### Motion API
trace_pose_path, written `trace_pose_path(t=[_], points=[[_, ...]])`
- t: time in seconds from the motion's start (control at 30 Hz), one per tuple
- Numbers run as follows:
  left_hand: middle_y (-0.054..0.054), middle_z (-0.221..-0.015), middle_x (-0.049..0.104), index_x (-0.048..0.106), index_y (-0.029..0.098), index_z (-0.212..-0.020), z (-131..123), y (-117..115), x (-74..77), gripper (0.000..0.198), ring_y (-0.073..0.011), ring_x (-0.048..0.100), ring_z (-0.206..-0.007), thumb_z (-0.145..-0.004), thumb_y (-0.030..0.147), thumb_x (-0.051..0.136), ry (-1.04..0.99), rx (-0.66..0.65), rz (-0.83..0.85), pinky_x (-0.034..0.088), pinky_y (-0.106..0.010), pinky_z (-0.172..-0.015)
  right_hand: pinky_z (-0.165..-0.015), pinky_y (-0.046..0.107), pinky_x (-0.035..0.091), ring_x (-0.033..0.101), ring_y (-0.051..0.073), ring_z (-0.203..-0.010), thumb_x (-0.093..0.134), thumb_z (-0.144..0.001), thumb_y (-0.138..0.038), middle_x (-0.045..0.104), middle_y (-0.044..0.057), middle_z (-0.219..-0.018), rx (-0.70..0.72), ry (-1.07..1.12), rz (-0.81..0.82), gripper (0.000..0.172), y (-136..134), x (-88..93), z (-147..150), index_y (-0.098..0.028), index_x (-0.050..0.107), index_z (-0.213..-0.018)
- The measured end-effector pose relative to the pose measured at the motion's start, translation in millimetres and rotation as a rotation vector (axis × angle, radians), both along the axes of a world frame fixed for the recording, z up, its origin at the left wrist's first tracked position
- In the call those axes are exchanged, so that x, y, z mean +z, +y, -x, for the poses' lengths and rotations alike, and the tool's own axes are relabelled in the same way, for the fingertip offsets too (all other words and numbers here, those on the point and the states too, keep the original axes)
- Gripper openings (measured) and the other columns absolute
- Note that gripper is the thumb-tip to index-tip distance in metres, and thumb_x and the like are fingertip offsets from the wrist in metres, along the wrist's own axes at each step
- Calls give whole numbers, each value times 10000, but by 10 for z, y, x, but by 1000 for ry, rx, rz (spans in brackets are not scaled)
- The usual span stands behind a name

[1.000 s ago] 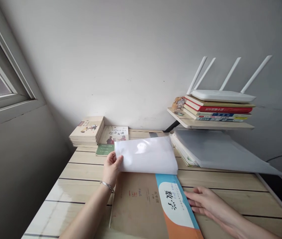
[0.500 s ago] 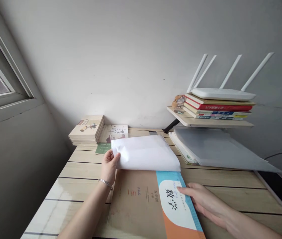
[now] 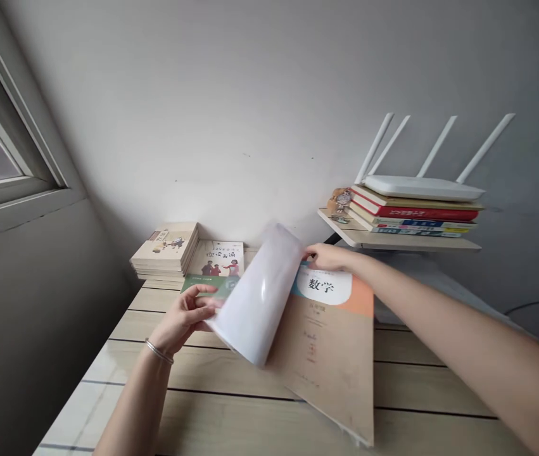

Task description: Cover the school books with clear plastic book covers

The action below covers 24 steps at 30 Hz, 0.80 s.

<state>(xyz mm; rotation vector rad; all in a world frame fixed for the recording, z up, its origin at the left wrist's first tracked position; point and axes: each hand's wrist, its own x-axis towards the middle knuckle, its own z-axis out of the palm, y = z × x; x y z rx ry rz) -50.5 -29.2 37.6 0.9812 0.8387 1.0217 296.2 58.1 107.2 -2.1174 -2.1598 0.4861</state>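
A curled white sheet stands rolled up on its edge in the middle of the view, its lower end in my left hand. The fingers of that hand wrap its edge, and a thin bracelet circles the wrist. A tan maths textbook with a white, blue and orange band lies turned at an angle on the table, partly behind the sheet. My right hand grips the book's far edge, near the title.
A stack of thin books and a book with a green cover lie at the table's far edge. On a wall shelf sit several books under a white router. The wooden table meets a window wall on the left.
The textbook has swung round and moved up the table, with its title now at the far end. My right hand moved onto its far edge, and the white sheet curled up off the book.
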Motion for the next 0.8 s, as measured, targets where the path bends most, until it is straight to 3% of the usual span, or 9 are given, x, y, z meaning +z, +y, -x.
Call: trace_pose_path(t=[0.13,0.27,0.37,0.5,0.63,0.73,0.8], points=[[-20,-683,646,600,151,-827,-5,-178,-80,337,-124,591,-555,-563,239,789,54,136,53,508,-262,-528,-665,249,425,624,200,-799,626,-723,-131,690,66,-857,78,-36,-74,218,327,-257,366,-179,685,-927],[-4,-680,630,583,157,-856,1,-331,-191,354,-105,565,-545,-562,235,764,44,302,101,483,-235,-507,-792,327,415,597,235,-914,575,-776,-123,665,116,-980,103,-49,-206,199,349,-498,676,-165,679,-941],[19,-657,600,575,152,-907,4,-383,-254,397,-97,550,-540,-559,217,754,-23,427,146,490,-236,-511,-824,318,422,574,197,-942,449,-881,-178,617,113,-1063,150,55,-390,229,48,-619,863,-167,634,-1016],[-41,-792,655,553,154,-1008,-80,-431,-258,444,-131,618,-669,-612,219,745,-196,547,158,500,-227,-555,-625,263,478,566,153,-727,437,-911,-294,582,51,-811,379,458,-696,209,-758,-800,1027,-183,610,-951],[-139,-1073,650,552,162,-1097,-254,-560,-193,424,-208,641,-890,-726,319,683,-314,433,23,530,-321,-733,-640,293,502,567,176,-750,562,-849,-278,578,67,-838,604,337,-866,319,-1410,-957,1115,-149,559,-1141],[-126,-1241,573,530,208,-1192,-418,-653,-187,505,-239,581,-1064,-724,293,701,-274,279,-105,497,-352,-862,-666,306,518,576,184,-771,539,-854,-200,596,85,-868,596,259,-940,311,-1521,-1024,1165,-138,568,-1157],[-111,-1249,566,518,232,-1213,-537,-671,-221,599,-250,555,-1108,-663,227,755,-209,206,-151,485,-349,-884,-704,327,529,580,193,-815,517,-859,-173,609,101,-919,593,278,-941,316,-1489,-1061,1186,-142,569,-1169]])
